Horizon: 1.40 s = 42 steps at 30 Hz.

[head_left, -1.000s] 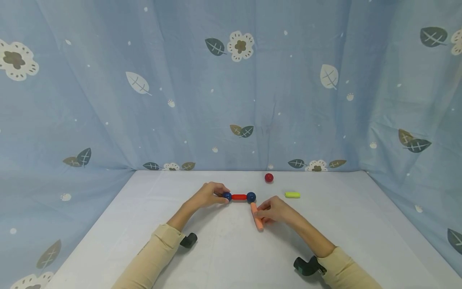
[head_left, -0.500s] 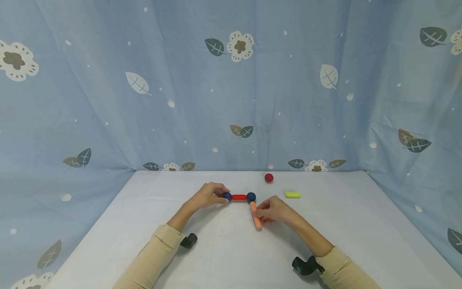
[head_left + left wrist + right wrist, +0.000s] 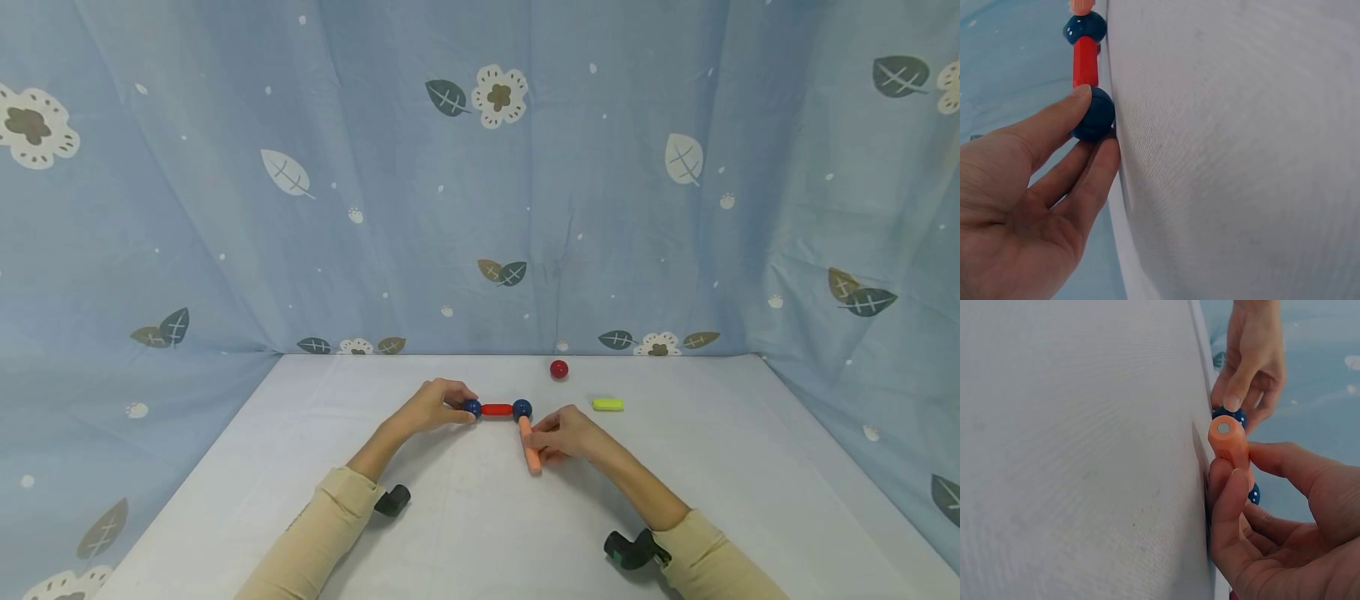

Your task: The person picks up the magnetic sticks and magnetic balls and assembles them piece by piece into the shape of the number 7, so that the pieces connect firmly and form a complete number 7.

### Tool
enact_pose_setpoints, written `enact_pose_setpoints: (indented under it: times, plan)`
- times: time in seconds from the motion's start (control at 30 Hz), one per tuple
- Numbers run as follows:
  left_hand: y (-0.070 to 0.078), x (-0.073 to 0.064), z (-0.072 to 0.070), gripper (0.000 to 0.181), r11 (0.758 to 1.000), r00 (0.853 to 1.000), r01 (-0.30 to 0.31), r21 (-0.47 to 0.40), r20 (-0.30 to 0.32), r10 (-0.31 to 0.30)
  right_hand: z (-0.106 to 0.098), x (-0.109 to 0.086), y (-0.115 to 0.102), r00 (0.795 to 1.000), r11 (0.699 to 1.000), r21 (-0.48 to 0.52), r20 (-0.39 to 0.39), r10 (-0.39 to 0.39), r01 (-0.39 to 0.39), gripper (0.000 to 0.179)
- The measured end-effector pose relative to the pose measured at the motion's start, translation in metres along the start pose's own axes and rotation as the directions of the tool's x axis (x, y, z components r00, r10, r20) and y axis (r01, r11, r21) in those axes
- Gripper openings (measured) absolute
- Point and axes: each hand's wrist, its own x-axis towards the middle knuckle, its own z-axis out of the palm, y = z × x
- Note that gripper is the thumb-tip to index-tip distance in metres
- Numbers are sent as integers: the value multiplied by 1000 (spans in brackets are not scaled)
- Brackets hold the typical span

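Note:
My left hand pinches a dark blue ball between thumb and fingers. From that ball a short red rod runs right to a second blue ball. With thumb and fingertips my right hand holds an orange rod, which slants toward the near side. Its far end meets or nearly meets the second ball; I cannot tell whether they touch. A silvery disc shows in the rod's near end in the right wrist view.
A red ball lies near the back edge of the white table. Right of centre is a short yellow-green rod. Behind the table hangs a blue patterned curtain. Black devices sit at both wrists.
My right hand has shifted slightly left and away from me, bringing the orange rod closer under the second blue ball. The left hand and its ball have stayed in place.

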Motion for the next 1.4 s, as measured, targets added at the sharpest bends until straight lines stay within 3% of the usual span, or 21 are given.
enact_pose_setpoints:
  times: [0.7,1.23,1.4]
  plan:
    - [-1,0,0,29,1000,1000,3,9,-6,-3,1,1,1,1000,994,105,28,-12,9,40]
    - [1,1,0,30,998,998,64,28,-11,-64,1,2,0,998,992,119,45,-36,30,41]
    - [1,1,1,30,998,998,56,15,-12,-55,1,1,2,997,992,120,56,-51,44,41]
